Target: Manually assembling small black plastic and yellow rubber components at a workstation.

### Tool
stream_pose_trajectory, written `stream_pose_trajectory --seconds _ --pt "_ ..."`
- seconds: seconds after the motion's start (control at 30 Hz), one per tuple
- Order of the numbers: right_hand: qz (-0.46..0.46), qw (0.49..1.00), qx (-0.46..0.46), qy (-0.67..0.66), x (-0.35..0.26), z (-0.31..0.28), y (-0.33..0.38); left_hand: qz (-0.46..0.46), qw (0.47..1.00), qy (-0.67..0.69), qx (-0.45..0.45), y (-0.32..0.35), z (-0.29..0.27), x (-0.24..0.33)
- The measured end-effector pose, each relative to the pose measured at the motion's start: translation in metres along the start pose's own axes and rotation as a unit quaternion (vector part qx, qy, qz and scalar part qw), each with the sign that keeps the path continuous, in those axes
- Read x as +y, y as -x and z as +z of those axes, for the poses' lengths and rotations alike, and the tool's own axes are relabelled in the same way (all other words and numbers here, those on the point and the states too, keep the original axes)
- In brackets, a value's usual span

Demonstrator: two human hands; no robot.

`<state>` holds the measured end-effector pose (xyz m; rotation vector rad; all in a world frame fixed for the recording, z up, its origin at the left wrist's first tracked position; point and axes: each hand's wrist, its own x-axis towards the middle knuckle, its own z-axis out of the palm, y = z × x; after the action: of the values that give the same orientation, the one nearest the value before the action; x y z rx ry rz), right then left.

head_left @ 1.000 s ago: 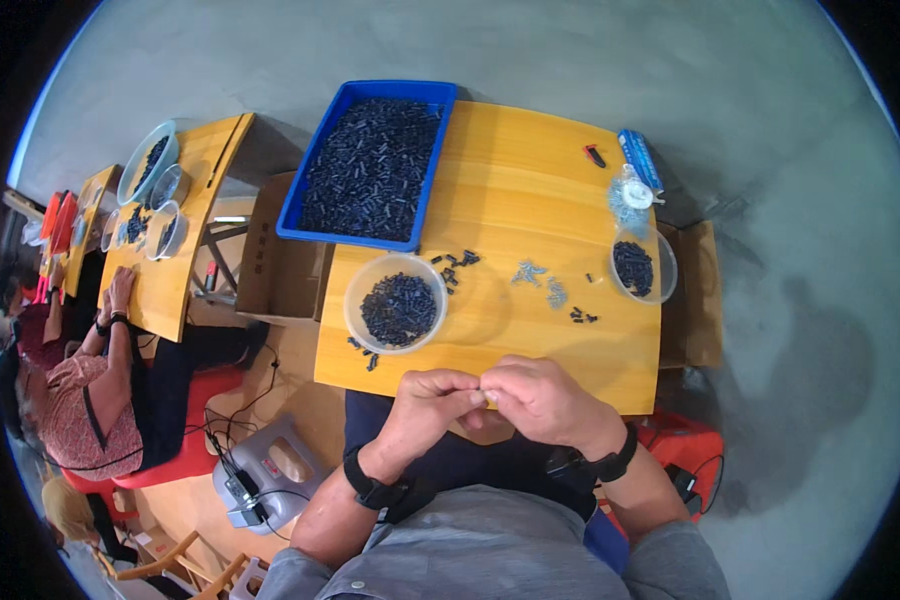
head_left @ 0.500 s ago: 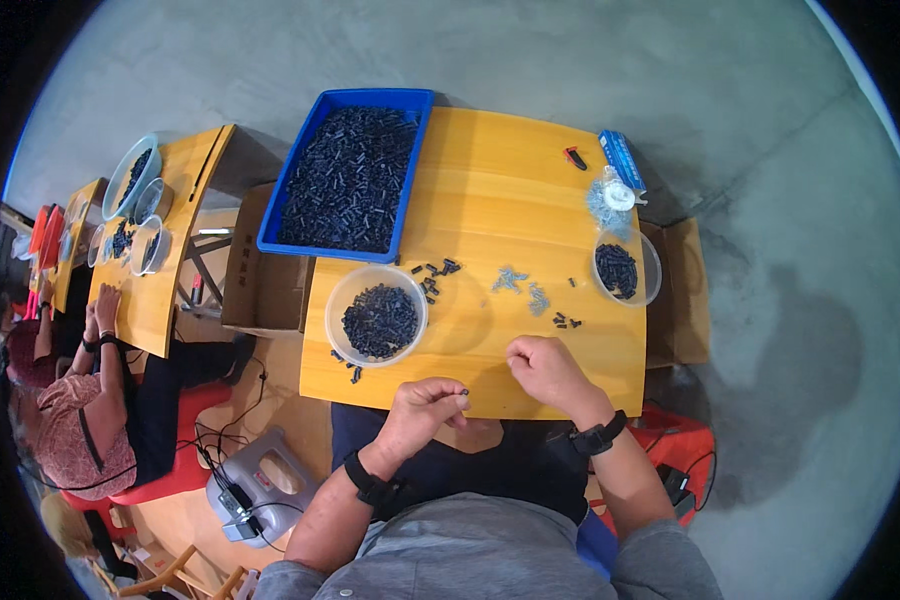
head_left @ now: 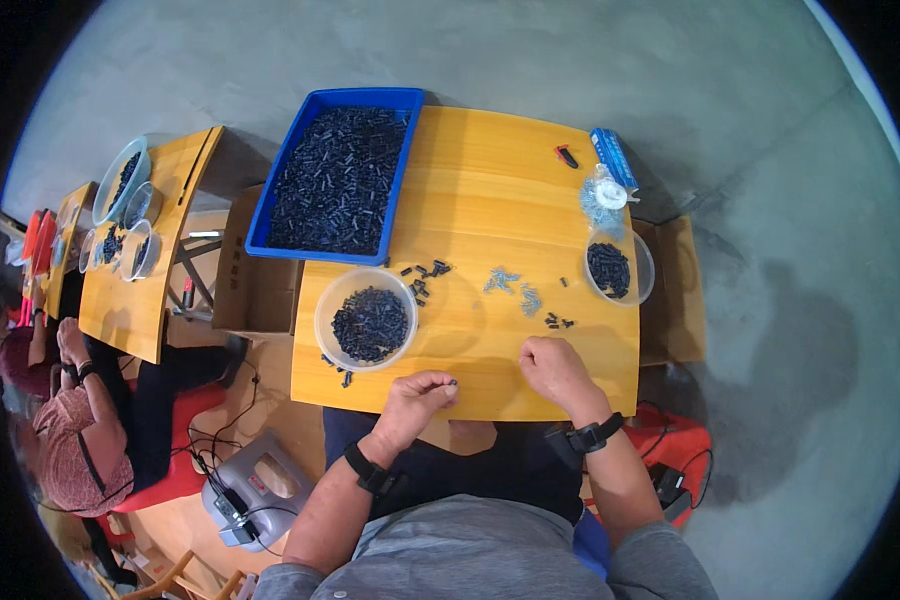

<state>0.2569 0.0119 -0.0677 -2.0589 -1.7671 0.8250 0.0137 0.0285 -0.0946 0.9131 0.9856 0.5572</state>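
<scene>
Left hand (head_left: 415, 408) pinches a small dark piece (head_left: 454, 384) near the table's (head_left: 485, 365) near edge; slack fingertips could drop it overboard. Right hand (head_left: 557, 373) curled, fingertips hidden; can't tell its grip.

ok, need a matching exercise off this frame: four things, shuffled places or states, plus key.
Things
1. tray
2. left hand
3. right hand
4. silver bits

Places or states
A. knuckles up, fingertips hidden
B. loose on the table
C. pinching a dark piece
D. blue, holding many dark bits

Pairs: 1-D, 2-C, 3-A, 4-B
</scene>
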Motion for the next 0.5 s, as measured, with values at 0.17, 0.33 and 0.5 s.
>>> stream_pose_trajectory --seconds 0.17,0.33,0.5 --pt "0.016 1.0 -0.016 0.019 0.009 -0.01 0.005 0.005 1.0 0.026 -0.006 -0.005 -0.002 -0.013" --pt "0.038 0.988 0.149 -0.013 0.027 -0.025 -0.003 0.008 0.997 0.071 0.0 -0.007 -0.005 -0.02" --pt "0.043 0.981 0.184 0.047 0.033 -0.028 -0.018 0.014 0.998 0.069 0.0 -0.008 -0.007 -0.024"
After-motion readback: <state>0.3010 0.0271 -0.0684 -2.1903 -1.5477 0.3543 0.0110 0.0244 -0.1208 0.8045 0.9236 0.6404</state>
